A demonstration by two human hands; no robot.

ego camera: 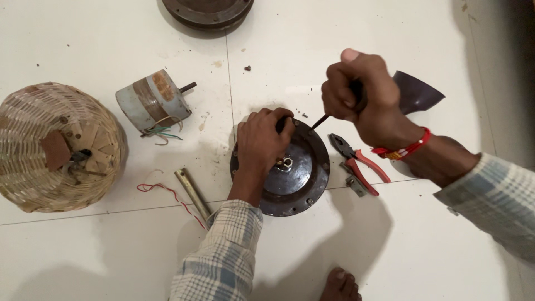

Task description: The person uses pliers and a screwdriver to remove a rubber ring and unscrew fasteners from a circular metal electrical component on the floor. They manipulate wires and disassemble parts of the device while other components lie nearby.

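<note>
Head view, round dark metal motor housing [298, 178], slim screwdriver [322, 120]

The floor [390, 33] is made of large white glossy tiles with thin dark grout lines [229, 78] between them. One line goes from top to bottom, another crosses it from left to right. Small specks of dirt [247, 68] lie on the tiles. The light is soft and throws grey shadows [356, 234] on the lower part, and the right edge is darker.
</note>
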